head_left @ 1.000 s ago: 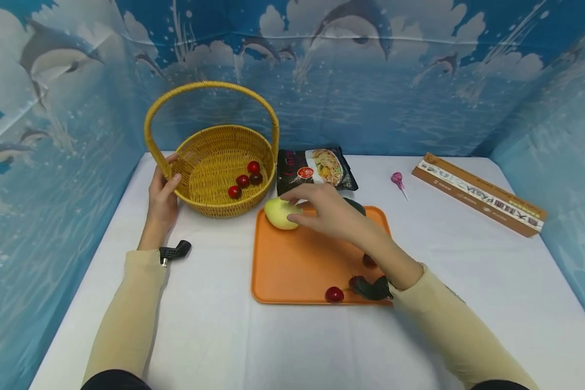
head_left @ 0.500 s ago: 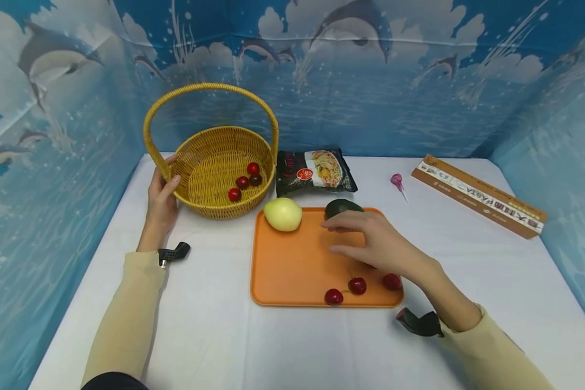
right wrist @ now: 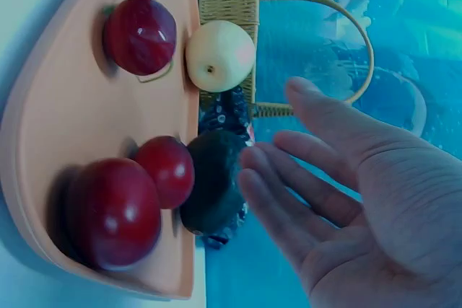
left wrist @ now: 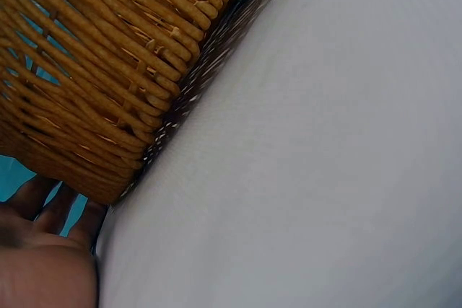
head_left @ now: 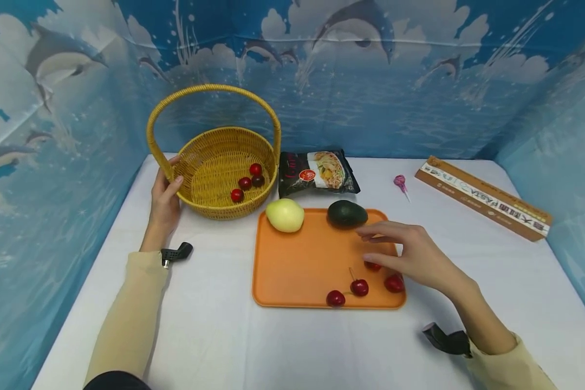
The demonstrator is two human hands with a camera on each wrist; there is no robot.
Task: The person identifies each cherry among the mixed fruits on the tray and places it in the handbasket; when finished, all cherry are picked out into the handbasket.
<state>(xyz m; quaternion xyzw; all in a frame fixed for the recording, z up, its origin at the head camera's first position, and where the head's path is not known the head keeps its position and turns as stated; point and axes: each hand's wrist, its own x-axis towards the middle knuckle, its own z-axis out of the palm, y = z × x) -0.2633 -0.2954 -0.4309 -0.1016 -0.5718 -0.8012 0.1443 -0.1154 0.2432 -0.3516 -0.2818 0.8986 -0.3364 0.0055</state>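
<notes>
In the head view, my left hand (head_left: 164,203) grips the left side of a yellow wicker basket (head_left: 209,208), thumb at the rim by the handle's foot. Several cherries (head_left: 245,183) lie inside it. My right hand (head_left: 414,254) hovers over the right edge of an orange tray (head_left: 292,271), fingers apart and holding nothing. On the tray are a pale yellow pear-like fruit (head_left: 285,215), a dark green avocado (head_left: 347,213) and several cherries (head_left: 359,287). One cherry (head_left: 372,266) is partly hidden under the right hand. The right wrist view shows my loosely bent fingers (right wrist: 310,207) apart from the fruit.
Behind the tray lies a black noodle packet (head_left: 318,172), close to the basket. A pink lollipop (head_left: 400,183) and a long brown pasta box (head_left: 482,197) are at the back right. Dolphin-printed cloth (head_left: 370,97) walls the white table (head_left: 205,325) at the back and sides.
From above the yellow fruit, my right hand has drawn back rightward past the avocado to the tray's right edge, uncovering both. The left hand stays on the basket.
</notes>
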